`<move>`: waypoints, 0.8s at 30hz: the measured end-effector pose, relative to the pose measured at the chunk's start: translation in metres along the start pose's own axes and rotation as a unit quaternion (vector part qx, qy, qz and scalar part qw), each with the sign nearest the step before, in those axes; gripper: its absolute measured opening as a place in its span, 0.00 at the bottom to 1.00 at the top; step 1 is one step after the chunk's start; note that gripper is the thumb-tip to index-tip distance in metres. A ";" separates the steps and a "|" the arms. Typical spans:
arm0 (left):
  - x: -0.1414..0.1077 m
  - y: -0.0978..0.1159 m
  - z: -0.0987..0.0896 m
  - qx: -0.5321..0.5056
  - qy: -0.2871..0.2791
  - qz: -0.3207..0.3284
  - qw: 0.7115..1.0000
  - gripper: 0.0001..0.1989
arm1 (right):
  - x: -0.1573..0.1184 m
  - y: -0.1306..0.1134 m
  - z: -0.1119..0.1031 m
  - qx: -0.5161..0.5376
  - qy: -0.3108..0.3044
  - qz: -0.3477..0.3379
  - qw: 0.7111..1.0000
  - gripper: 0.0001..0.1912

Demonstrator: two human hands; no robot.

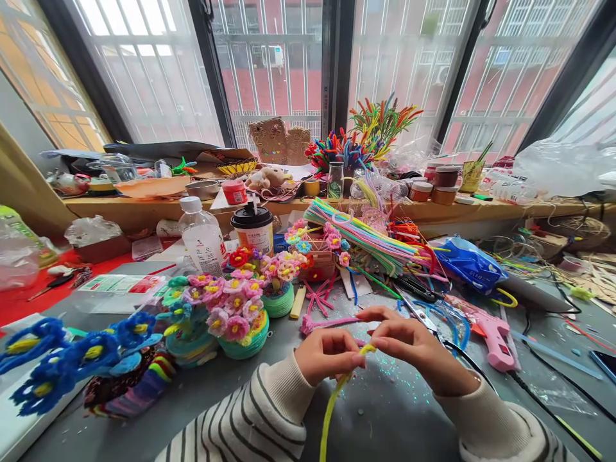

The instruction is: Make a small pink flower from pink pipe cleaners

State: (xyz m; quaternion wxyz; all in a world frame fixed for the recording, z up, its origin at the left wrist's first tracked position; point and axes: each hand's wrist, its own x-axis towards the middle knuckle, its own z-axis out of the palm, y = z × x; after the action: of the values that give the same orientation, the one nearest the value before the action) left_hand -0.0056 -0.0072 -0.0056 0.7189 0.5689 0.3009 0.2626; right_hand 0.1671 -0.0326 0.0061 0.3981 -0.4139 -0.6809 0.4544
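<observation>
A yellow pipe cleaner (328,414) is pinched between my two hands over the grey table. My left hand (328,354) grips it near its upper end, and its long tail hangs down toward me. At the curled tip, my right hand (409,343) closes thumb and fingers on the same strand. Just beyond my left hand lies a pink pipe cleaner piece (332,324), with a pink star-like shape (320,296) behind it. Left of my hands stand pots of pipe cleaner flowers, a pink bunch (235,308) and a blue bunch (91,350) among them.
To the right lie scissors (426,321) and a pink glue gun (498,340) with its black cord. A bundle of pastel pipe cleaners (366,237) rests behind my hands. A lidded cup (253,231) and a plastic bottle (201,237) stand at the back left, below the cluttered windowsill (289,206).
</observation>
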 end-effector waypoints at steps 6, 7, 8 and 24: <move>-0.002 0.003 0.001 -0.001 -0.016 -0.007 1.000 0.14 | 0.000 0.002 0.004 0.134 -0.047 0.023 0.990 0.09; -0.002 0.003 0.001 -0.001 -0.016 -0.007 1.000 0.14 | 0.000 0.002 0.007 0.160 -0.043 0.032 0.986 0.08; -0.002 0.002 0.001 -0.001 -0.017 -0.007 1.000 0.14 | 0.000 0.002 0.009 0.188 -0.039 0.043 0.981 0.08; 0.003 -0.006 0.005 -0.029 -0.005 0.074 0.997 0.15 | 0.000 0.015 0.041 0.456 0.015 0.054 0.888 0.07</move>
State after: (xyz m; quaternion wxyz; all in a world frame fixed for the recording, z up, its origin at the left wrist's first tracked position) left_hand 0.0007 -0.0098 -0.0109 0.7154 0.5697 0.2463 0.3210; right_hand 0.1328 -0.0407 -0.0193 0.5280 -0.2297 -0.3687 0.7297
